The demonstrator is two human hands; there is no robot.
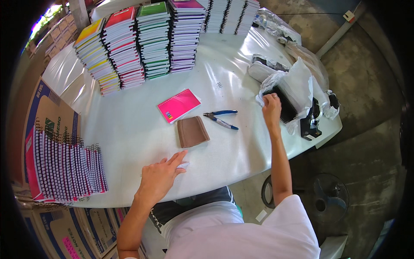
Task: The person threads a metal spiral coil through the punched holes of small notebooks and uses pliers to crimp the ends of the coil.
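My right hand [271, 108] reaches to a bundle of black spiral binding coils [286, 105] lying in crumpled white wrapping [299, 80]. Its fingers are closed at the bundle's left end; how many coils they grip is hidden. Low over the table's front, my left hand [159, 177] has its index finger stretched forward. A small white piece [184, 165] shows between its fingers and thumb. Just beyond lie a brown folded pad [192, 132], a pink spiral notebook [179, 105] and blue-handled cutting pliers [222, 118] with white wrap on one handle.
Tall notebook stacks with yellow [98, 58], red [125, 47], green [153, 41] and purple [186, 36] covers line the back. Several coil-bound notebooks [69, 166] stand at left before a cardboard box [51, 103]. A black box [309, 125] sits at the table's right edge; a fan [330, 196] is below.
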